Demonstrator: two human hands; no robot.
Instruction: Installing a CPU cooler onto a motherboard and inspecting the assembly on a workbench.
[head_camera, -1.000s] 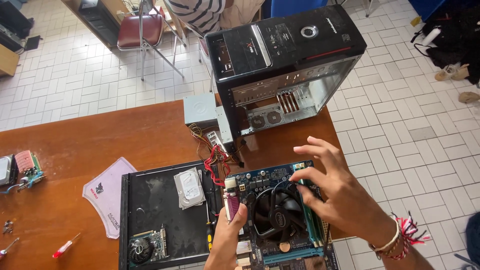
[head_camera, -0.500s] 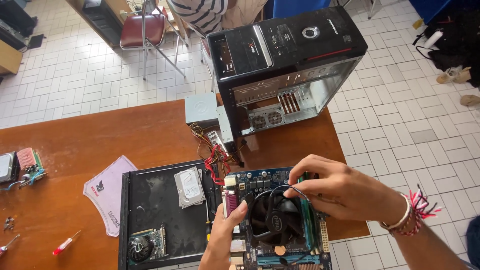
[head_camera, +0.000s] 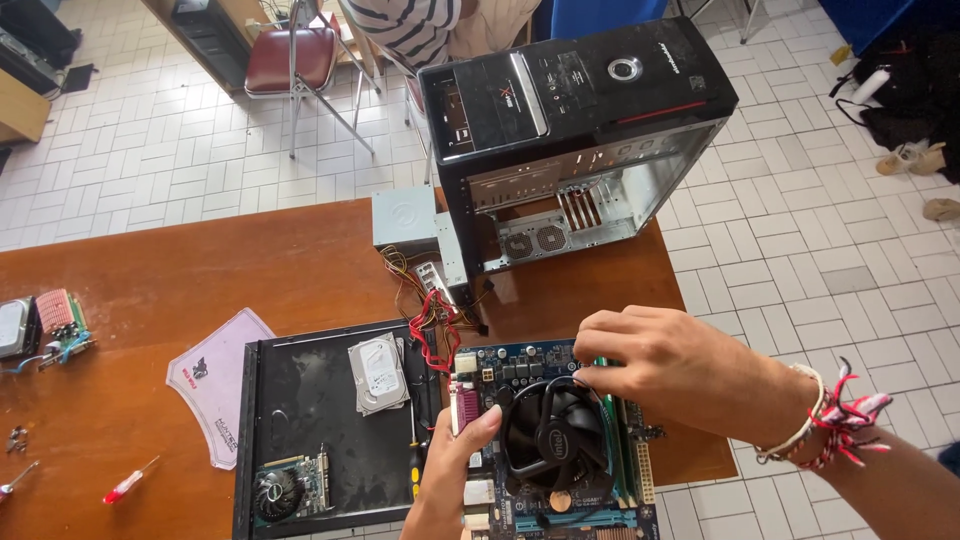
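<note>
left hand (head_camera: 455, 470) gripping motherboard (head_camera: 545, 440) left edge | right hand (head_camera: 665, 370) pinching at fan (head_camera: 558, 435) rim | table edge (head_camera: 700, 470) just right

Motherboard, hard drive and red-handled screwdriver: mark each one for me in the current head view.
motherboard (head_camera: 520, 362), head view, on the bare blue board above the cooler fan.
hard drive (head_camera: 378, 372), head view, on the middle of its silver top.
red-handled screwdriver (head_camera: 127, 484), head view, on the red handle.

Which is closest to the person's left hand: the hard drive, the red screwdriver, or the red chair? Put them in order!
From the left hand:
1. Hard drive, just up-left on the black panel.
2. Red screwdriver, far left on the table.
3. Red chair, on the floor beyond the table.
</note>
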